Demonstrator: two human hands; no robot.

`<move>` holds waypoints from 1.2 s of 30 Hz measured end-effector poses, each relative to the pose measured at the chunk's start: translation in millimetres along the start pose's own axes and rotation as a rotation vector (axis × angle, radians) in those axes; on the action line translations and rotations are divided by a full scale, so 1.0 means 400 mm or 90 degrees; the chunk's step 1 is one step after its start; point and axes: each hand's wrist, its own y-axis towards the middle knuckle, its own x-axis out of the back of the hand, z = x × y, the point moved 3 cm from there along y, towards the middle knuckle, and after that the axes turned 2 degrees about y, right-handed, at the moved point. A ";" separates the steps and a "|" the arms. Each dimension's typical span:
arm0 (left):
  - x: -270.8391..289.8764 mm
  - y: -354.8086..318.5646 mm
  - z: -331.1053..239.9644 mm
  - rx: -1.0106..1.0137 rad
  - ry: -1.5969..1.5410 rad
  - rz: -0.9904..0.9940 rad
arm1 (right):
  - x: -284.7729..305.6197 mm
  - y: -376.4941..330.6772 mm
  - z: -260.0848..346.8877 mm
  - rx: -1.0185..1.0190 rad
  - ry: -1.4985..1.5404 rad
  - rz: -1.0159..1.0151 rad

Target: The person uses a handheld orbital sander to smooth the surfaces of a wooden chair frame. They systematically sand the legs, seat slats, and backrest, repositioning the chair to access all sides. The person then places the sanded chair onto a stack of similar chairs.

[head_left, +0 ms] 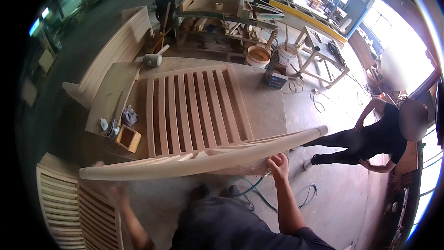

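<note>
My right hand [278, 162] grips the long curved top rail of a pale wooden slatted frame [199, 157] that is tipped up toward me over the workbench [266, 111]. Its short slats show just behind the rail. My left hand [113, 192] is motion-blurred below the rail's left end, and whether it touches the wood is unclear. A second slatted frame [196, 106] lies flat on the bench behind the raised one.
A mallet [152, 59], a small open wooden box [128, 138], a glue bottle [104, 124] and a rag [129, 115] sit on the left. Stacked slatted frames [64, 203] stand at lower left. Buckets [258, 55] and a bending person [379, 139] are to the right.
</note>
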 end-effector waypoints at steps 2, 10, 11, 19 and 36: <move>-0.169 -0.113 0.087 0.065 -0.117 0.149 | -0.027 0.047 0.023 0.035 -0.001 -0.001; -0.358 -0.163 0.089 0.222 -0.468 0.091 | -0.073 0.144 0.026 0.325 -0.674 -0.046; -0.331 -0.144 0.088 0.183 -0.389 0.088 | -0.074 0.154 0.004 0.365 -0.708 -0.050; -0.063 0.267 -0.170 -0.057 -0.270 0.014 | -0.093 0.137 -0.129 -0.057 -0.232 -0.048; -0.117 0.492 -1.067 -0.435 -0.046 0.119 | 0.124 0.061 -0.131 -0.060 -0.623 -0.310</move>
